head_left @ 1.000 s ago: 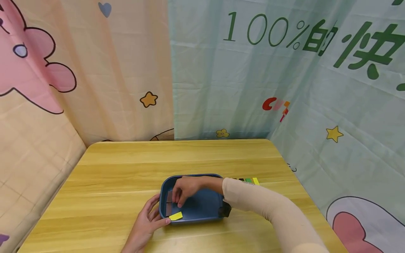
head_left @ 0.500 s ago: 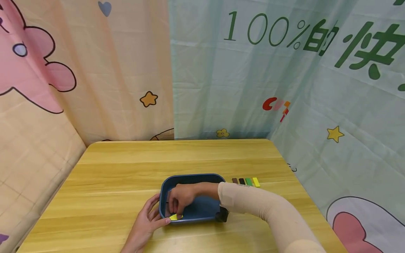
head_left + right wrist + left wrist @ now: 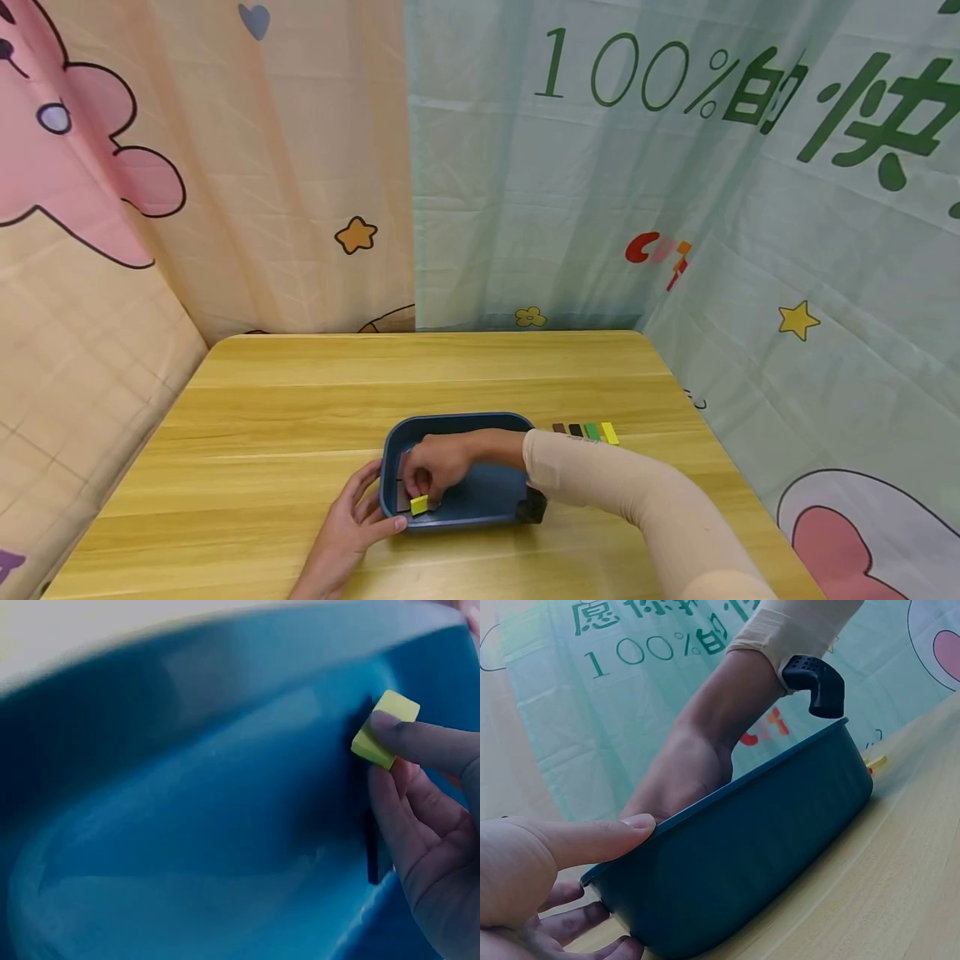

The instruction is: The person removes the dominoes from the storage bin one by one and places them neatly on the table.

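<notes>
A blue plastic tub [image 3: 480,490] stands on the table. My left hand [image 3: 345,529] grips its left end, thumb on the near rim and the other fingers against the outer wall. Inside the tub, my right hand [image 3: 438,462] pinches a small yellow block [image 3: 399,710] between thumb and fingers. The block is tilted near the front left corner. Flat brownish pieces [image 3: 402,495] lie along the tub's left end, partly covered by the right hand. A dark strip [image 3: 373,851] shows below the fingers in the right wrist view.
Right of the tub lies a row of small blocks: a brown block [image 3: 558,428], a black block [image 3: 575,430], a green block [image 3: 592,431] and a yellow one. The right sleeve [image 3: 637,492] crosses the tub's right side. A black wrist device [image 3: 821,686] hangs near the rim. Printed curtains [image 3: 480,208] surround the table.
My right hand has moved toward the tub's front left corner and taken hold of the yellow block, which is now raised and tilted. My left hand has stayed on the tub.
</notes>
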Tool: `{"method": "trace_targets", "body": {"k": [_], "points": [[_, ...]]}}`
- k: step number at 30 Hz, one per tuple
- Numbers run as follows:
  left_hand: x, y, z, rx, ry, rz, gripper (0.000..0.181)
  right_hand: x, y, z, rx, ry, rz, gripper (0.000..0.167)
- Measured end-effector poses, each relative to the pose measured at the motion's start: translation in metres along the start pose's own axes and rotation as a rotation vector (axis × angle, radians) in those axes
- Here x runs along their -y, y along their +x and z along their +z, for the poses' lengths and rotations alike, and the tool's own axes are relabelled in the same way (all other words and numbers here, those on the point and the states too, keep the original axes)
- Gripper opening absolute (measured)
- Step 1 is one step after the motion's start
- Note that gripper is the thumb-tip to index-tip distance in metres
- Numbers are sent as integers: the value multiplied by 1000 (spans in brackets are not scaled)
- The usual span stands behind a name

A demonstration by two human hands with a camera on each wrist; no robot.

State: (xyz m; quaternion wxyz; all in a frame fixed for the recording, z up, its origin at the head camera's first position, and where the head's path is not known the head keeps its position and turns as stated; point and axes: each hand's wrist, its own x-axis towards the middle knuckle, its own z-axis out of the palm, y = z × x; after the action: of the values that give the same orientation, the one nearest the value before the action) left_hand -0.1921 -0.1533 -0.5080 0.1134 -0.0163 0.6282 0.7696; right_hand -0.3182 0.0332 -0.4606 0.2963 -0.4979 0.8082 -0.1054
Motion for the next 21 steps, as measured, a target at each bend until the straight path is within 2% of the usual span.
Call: {"method": "trace_targets", "body": {"k": [12,21], "points": [[1,-1,-1,5,-9,14,89,-15,-17,-8,-113,246,58,14],[2,0,0,6,-2,37,87,-18,-24,-4,-170,549,75,11]]}}
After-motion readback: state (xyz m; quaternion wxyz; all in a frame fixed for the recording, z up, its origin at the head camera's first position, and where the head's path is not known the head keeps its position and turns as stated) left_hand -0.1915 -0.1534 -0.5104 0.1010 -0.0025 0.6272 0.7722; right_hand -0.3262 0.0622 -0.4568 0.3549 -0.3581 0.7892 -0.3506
